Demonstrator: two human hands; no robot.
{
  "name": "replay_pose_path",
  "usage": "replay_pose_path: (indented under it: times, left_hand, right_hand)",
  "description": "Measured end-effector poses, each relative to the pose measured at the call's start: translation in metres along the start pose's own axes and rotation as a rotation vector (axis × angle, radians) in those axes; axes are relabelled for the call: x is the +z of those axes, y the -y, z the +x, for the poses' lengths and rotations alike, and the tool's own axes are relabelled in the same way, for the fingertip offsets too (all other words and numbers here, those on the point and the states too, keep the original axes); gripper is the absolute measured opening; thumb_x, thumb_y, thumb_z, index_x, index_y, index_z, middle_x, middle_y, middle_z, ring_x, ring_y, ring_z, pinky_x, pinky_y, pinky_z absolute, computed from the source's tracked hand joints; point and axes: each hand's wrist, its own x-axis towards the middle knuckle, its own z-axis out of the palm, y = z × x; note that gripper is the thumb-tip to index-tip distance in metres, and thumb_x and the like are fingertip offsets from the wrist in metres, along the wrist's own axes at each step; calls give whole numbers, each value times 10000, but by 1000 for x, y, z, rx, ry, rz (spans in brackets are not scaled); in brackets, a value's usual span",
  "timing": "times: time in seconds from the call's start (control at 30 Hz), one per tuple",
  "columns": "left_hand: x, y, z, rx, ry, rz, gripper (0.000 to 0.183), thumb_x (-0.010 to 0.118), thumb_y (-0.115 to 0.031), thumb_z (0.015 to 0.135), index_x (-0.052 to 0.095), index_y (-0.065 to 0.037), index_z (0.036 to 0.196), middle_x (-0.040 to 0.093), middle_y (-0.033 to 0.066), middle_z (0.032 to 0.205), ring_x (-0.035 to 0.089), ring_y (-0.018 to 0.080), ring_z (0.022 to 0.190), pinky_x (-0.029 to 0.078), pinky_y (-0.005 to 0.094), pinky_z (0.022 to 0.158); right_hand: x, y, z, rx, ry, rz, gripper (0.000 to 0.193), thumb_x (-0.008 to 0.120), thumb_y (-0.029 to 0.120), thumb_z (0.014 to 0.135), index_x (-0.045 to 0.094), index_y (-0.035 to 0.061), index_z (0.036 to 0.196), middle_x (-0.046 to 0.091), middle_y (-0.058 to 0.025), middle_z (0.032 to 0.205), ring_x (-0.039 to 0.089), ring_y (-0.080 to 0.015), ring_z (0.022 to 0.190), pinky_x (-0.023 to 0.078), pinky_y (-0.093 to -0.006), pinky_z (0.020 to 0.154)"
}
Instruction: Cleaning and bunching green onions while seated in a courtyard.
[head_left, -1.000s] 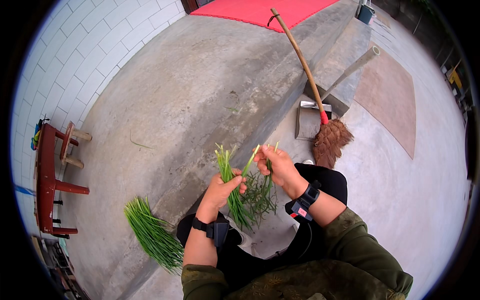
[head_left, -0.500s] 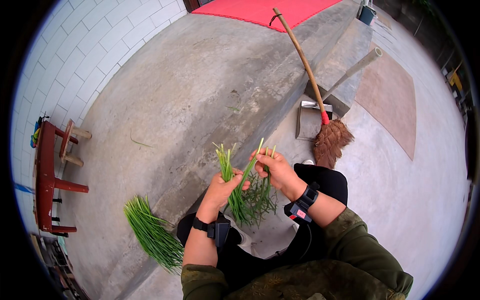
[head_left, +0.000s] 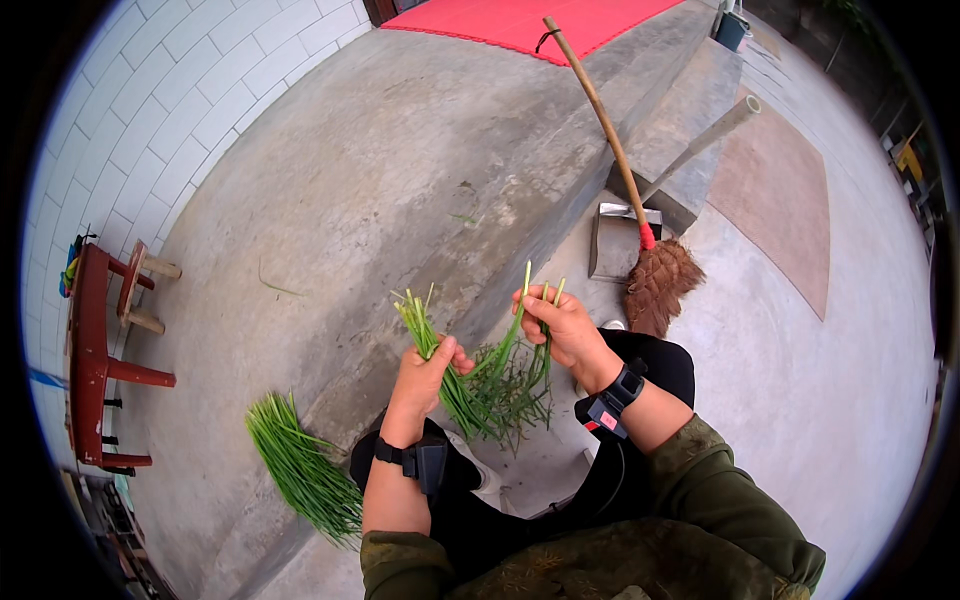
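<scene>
My left hand [head_left: 428, 376] is closed round a bunch of garlic chives [head_left: 418, 322], their pale cut ends pointing up and their green leaves hanging below. A few separate chive stalks [head_left: 526, 286] are pinched between the thumb and fingers of my right hand [head_left: 565, 330], a little to the right. Under both hands, between my knees, lies a loose heap of thin green leaves [head_left: 515, 400]; where the hanging leaves end and the heap begins I cannot tell. A larger pile of chives [head_left: 302, 465] rests on the concrete step to my left.
A brown fibre broom [head_left: 660, 285] leans with its long handle beside a metal dustpan [head_left: 614, 247] at the right. A red bench [head_left: 92, 360] and a small wooden stool [head_left: 140, 285] stand by the white wall at the left. A red mat [head_left: 540, 25] lies at the back.
My hands have drawn apart: the left went left with its bunch, which now tilts left, and the right shifted slightly right with its few stalks.
</scene>
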Motion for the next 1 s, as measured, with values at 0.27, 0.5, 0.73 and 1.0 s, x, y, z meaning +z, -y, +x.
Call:
replay_pose_path:
  times: [0.27, 0.5, 0.73, 1.0]
  left_hand:
    - [0, 0, 2, 8, -6, -51, 159, 513, -175, 786, 484, -24, 743, 508, 61, 682, 543, 173, 610, 467, 304, 565]
    - [17, 5, 3, 39, 90, 99, 156, 554, -137, 756, 512, 5, 807, 530, 63, 727, 515, 140, 615, 435, 256, 556]
    - [28, 12, 4, 37, 103, 131, 207, 611, -139, 708, 522, 12, 819, 510, 26, 671, 463, 92, 565, 370, 211, 512]
    - [25, 8, 3, 14, 124, 128, 203, 609, -146, 708, 522, -2, 822, 505, 19, 682, 475, 102, 576, 393, 224, 527]
  right_hand:
    - [-2, 3, 0, -6, -5, 83, 163, 448, 117, 808, 500, 2, 913, 491, -48, 756, 396, -80, 501, 302, -198, 427]
    - [4, -10, -1, 48, 3, 36, 179, 447, 123, 810, 502, 1, 929, 490, -38, 727, 414, -78, 518, 316, -207, 437]
    - [13, -20, -2, 77, 42, -5, 163, 444, 105, 811, 499, -3, 920, 434, -13, 619, 399, -82, 513, 297, -196, 435]
    - [10, -16, -3, 53, 104, -136, 107, 447, 72, 797, 493, 12, 873, 428, 26, 597, 376, -41, 481, 278, -173, 415]
